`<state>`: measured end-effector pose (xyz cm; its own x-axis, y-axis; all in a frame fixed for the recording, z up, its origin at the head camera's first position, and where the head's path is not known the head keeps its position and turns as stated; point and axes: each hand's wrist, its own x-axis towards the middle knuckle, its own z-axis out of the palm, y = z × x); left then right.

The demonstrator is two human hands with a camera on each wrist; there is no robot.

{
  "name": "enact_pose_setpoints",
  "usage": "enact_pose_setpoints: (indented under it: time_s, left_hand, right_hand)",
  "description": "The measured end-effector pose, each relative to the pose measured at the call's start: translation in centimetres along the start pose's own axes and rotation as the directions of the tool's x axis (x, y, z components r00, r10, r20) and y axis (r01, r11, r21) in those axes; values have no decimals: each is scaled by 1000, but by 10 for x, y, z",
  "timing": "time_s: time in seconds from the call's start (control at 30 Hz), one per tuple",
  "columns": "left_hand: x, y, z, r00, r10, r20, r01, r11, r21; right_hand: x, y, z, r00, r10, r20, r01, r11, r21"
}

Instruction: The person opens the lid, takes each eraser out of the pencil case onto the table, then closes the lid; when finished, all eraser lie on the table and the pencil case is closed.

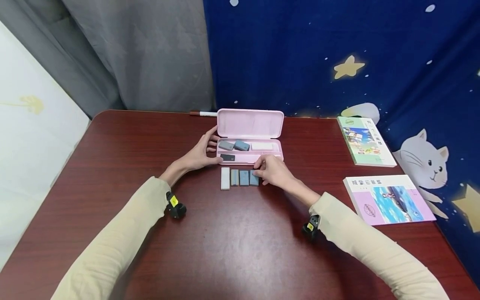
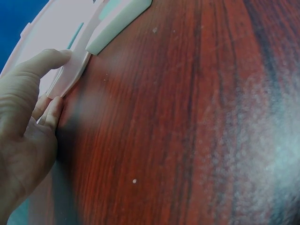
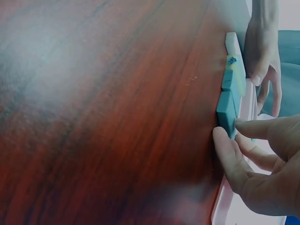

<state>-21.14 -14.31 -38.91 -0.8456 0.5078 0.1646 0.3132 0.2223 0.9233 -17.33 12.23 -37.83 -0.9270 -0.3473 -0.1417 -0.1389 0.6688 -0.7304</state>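
An open pink pencil case [image 1: 249,136] stands at the back of the table with its lid up. My left hand [image 1: 198,154] holds the case's left end, the thumb over the front corner and the fingers along the side. In front of the case is a row of eraser-like blocks: a white block [image 1: 225,179], a beige-and-blue block [image 1: 234,178], a blue block [image 1: 244,178] and, at the right end, another blue block [image 1: 254,179]. My right hand [image 1: 273,170] pinches that end block between thumb and fingertips.
Inside the case lie a grey block [image 1: 226,145], a blue block [image 1: 241,145], a white block [image 1: 261,146] and a black block [image 1: 227,157]. A brown-and-white marker [image 1: 204,113] rests behind it. Two books [image 1: 367,141] lie at the right.
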Motion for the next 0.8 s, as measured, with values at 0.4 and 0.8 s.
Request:
enact_pose_setpoints:
  time_s: [0.4, 0.8]
  left_hand:
    - [1, -1, -2, 1000, -2, 1, 2, 1000, -2]
    - [2, -1, -1, 1000, -5, 7, 5, 1000, 8]
  right_hand:
    - [18, -13, -12, 998, -48, -49, 46, 998, -38]
    - [50, -25, -13, 995, -39, -88, 32, 996, -80]
